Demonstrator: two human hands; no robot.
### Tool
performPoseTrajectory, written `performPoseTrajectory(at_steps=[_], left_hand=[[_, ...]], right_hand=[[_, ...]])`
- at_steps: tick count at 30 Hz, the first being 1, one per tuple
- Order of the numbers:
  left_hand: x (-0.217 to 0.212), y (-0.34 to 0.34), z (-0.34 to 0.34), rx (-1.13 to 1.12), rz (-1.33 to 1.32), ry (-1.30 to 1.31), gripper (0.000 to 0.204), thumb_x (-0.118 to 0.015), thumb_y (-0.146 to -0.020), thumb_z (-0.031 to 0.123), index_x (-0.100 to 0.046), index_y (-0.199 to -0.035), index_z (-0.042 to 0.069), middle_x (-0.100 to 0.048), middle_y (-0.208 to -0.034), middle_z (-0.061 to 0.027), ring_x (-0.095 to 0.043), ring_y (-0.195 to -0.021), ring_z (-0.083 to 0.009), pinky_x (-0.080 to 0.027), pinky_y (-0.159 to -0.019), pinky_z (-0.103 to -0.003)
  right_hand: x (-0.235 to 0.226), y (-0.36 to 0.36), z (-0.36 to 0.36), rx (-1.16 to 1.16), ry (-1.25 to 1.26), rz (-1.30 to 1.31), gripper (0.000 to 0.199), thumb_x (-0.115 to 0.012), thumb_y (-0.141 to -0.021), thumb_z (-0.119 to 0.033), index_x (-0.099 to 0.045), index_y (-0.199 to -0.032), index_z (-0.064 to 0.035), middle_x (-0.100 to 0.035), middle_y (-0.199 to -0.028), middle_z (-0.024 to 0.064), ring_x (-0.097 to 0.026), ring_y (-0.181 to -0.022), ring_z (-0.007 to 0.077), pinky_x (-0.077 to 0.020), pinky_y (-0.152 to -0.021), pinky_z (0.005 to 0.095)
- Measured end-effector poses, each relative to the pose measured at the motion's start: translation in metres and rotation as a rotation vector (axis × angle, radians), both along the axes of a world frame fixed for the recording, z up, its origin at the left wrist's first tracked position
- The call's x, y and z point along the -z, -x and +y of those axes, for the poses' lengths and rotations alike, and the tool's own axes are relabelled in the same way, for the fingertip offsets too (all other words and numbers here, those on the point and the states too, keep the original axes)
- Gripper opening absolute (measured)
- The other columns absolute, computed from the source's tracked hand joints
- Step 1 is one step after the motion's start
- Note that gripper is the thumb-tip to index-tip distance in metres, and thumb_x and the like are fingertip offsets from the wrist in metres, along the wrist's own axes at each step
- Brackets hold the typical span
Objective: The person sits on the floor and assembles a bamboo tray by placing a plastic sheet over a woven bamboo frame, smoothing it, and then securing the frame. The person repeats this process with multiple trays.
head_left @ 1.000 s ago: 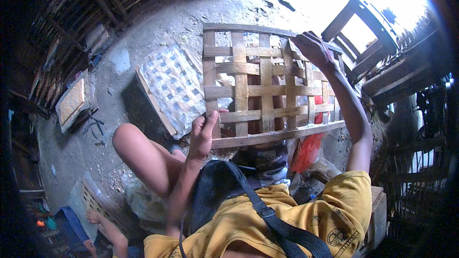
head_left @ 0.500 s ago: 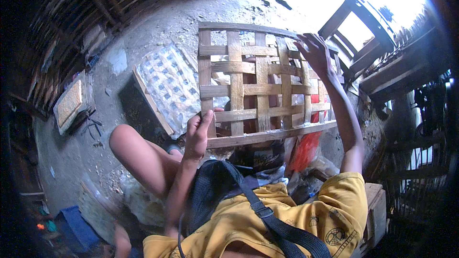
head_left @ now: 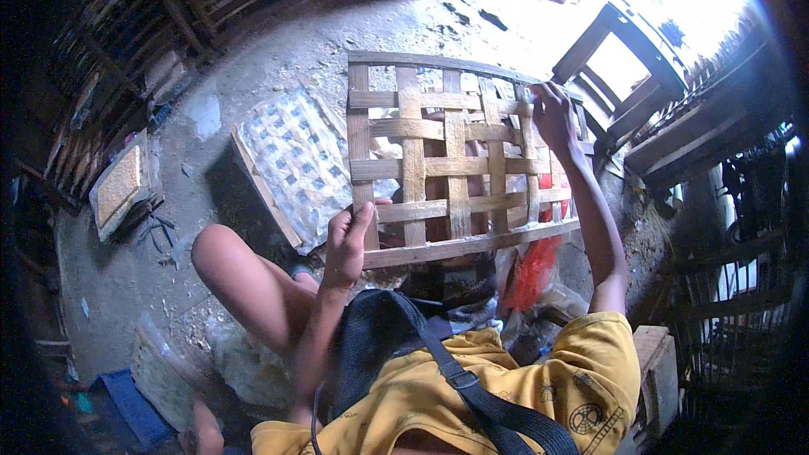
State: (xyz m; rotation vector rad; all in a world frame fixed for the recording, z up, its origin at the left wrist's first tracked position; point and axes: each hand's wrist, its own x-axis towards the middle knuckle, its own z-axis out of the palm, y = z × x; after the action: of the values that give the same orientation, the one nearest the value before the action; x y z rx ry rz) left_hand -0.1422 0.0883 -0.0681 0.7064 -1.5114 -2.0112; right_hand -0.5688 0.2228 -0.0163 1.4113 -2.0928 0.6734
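Note:
A wooden-framed panel of broad, light-brown woven strips [head_left: 455,166] stands tilted up in front of me, with square gaps between the strips. My left hand [head_left: 345,244] is closed around the lower part of its left side bar, thumb on the near face. At the panel's upper right, my right hand [head_left: 554,116] has its fingers drawn together against the top of an upright strip. Whatever lies between those fingertips is too small to make out. Behind and below the panel hangs a red plastic bag [head_left: 533,274], partly hidden by it.
Left of the panel, a plastic-covered woven panel [head_left: 291,156] lies on the floor. Pliers [head_left: 157,234] lie near a tan board [head_left: 120,184]. A dark wooden frame [head_left: 581,42] stands at the right. A blue item [head_left: 135,409] is at the lower left.
My right hand's fingers have gone from outstretched to bent together, and the hand is slightly lower. The panel's top edge has dropped a little. My left hand keeps its hold.

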Motion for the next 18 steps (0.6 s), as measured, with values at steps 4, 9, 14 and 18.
performPoseTrajectory(at_steps=[4,9,14,18], left_hand=[[0.000,-0.002,-0.004,0.000,-0.013,0.015,0.037,-0.051,-0.107,0.031,-0.074,-0.112,0.002,-0.071,-0.093,-0.0027,-0.061,-0.085,-0.0069,-0.049,-0.079,-0.024],[-0.005,-0.002,-0.002,0.000,-0.007,0.033,0.037,-0.051,-0.107,0.030,-0.073,-0.112,0.001,-0.070,-0.092,-0.0033,-0.063,-0.081,-0.0071,-0.051,-0.076,-0.024],[-0.013,-0.001,0.000,0.041,0.045,-0.099,0.036,-0.050,-0.108,0.029,-0.071,-0.114,0.000,-0.073,-0.096,-0.0082,-0.069,-0.080,-0.0120,-0.057,-0.075,-0.027],[-0.017,0.000,0.003,0.041,0.050,-0.096,0.036,-0.050,-0.108,0.029,-0.071,-0.115,0.000,-0.073,-0.095,-0.0077,-0.069,-0.078,-0.0118,-0.057,-0.073,-0.027]], right_hand=[[-0.001,-0.005,0.008,0.127,0.020,-0.051,0.012,-0.070,-0.090,-0.010,-0.069,-0.100,-0.0050,-0.072,-0.095,0.0125,-0.071,-0.085,0.0281,-0.0557,-0.076,0.0395],[-0.001,-0.012,-0.009,0.070,0.091,-0.150,0.027,-0.082,-0.085,-0.027,-0.073,-0.098,-0.0044,-0.073,-0.094,0.0106,-0.071,-0.081,0.0238,-0.0563,-0.073,0.0364],[0.006,-0.014,-0.030,0.041,0.091,-0.168,0.021,-0.076,-0.086,-0.026,-0.073,-0.092,-0.0057,-0.071,-0.095,0.0114,-0.070,-0.085,0.0282,-0.0553,-0.077,0.0413],[0.012,-0.012,-0.041,0.056,-0.007,-0.001,0.009,-0.072,-0.084,-0.017,-0.071,-0.086,-0.0087,-0.067,-0.088,0.0086,-0.065,-0.088,0.0286,-0.0515,-0.082,0.0428]])
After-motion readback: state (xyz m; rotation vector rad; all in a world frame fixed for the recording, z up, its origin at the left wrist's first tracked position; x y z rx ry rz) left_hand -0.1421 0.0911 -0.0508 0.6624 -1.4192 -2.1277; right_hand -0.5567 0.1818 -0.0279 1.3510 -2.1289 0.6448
